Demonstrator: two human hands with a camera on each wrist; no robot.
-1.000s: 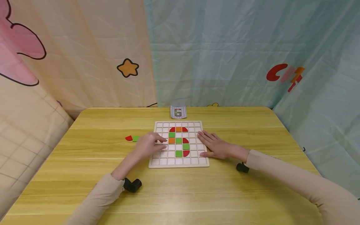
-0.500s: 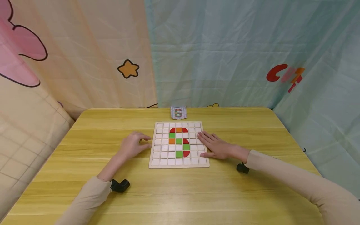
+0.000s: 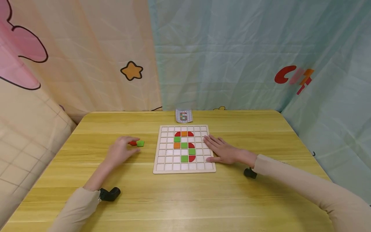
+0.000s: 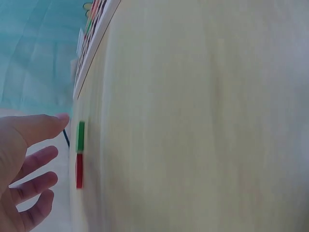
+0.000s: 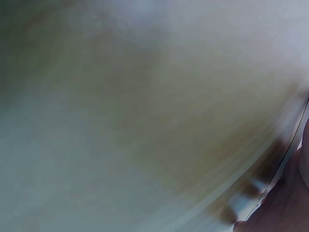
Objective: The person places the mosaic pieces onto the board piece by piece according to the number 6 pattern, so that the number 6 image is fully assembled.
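Note:
Left of the board, my left hand (image 3: pixel 120 150) hovers with thumb and fingers spread apart and nothing between them. Just beyond its fingertips lie a green square tile (image 3: pixel 140 143) and a red quarter-round tile (image 3: pixel 133 143), partly covered by the fingers. The left wrist view shows the green tile (image 4: pixel 80 136) and red tile (image 4: pixel 79 170) end to end on the table beside that hand. My right hand (image 3: pixel 224 150) rests flat, fingers spread, on the right edge of the white gridded board (image 3: pixel 168 161). Red, orange and green tiles (image 3: pixel 184 145) form a curved figure in the board's cells.
A small card (image 3: pixel 184 116) printed with a coloured figure on a grid lies behind the board. The wooden table (image 3: pixel 185 199) reaches back to patterned curtains (image 3: pixel 243 64). Dark wrist cameras (image 3: pixel 110 194) sit below the sleeves.
My left hand has drawn back leftward from over the board, passing across the two loose tiles, which show again beside its fingers. My right hand has stayed in place.

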